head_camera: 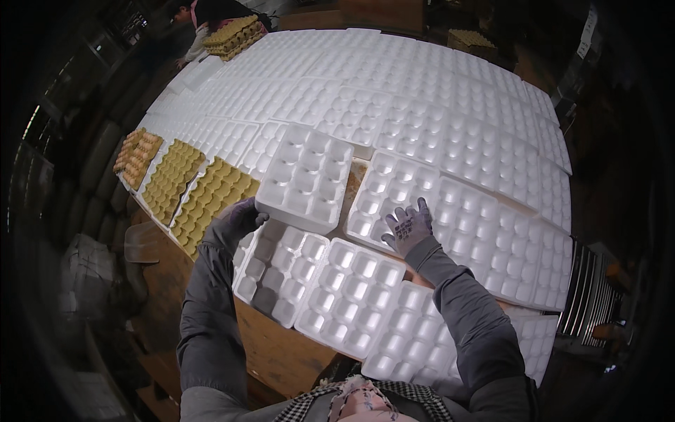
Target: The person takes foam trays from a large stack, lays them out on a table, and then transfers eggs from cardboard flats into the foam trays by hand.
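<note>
My left hand [240, 215], in a grey-purple glove, grips the lower left edge of a white foam egg tray [307, 176]. This tray has empty round pockets and is raised above the others, casting a shadow on the foam tray [285, 264] beneath. My right hand [411, 228], gloved and bearing writing on its back, has its fingers spread over the near right corner of another foam tray [382, 184]. Whether its fingertips touch that tray, I cannot tell. Nearest my body lies one more foam tray [350, 295] with empty pockets.
Many foam trays [411, 68] cover the wooden table [279, 343]. Yellow pulp egg trays [213, 195] lie at left, beyond them a tray of brown eggs [138, 155]. A person [198, 45] stands far left near stacked pulp trays [234, 37]. A metal roller rack [585, 290] adjoins the right.
</note>
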{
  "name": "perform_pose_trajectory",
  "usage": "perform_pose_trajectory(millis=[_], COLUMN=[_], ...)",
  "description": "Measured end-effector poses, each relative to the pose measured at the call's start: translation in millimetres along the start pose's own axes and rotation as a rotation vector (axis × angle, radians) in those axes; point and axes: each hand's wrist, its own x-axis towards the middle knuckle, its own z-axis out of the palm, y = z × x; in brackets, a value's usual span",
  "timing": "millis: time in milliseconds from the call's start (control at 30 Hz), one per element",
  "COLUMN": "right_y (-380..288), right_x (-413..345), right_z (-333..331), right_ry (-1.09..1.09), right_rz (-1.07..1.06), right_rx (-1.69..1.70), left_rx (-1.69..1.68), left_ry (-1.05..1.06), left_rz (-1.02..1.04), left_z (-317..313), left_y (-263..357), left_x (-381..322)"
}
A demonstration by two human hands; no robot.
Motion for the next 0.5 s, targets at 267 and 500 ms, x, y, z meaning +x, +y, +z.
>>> perform_pose_trajectory(millis=[267, 500], right_y=[67, 264], right_x=[-118, -317], right_z=[-8, 65], right_ry=[0.495, 0.414], right_rz=[0.176, 1.112], right_rx=[0.208, -0.296], left_rx=[1.561, 1.722], left_ry=[0.741, 0.51], left_rz=[0.54, 0.11], left_z=[98, 109], left_y=[-39, -82], left_x=[65, 99])
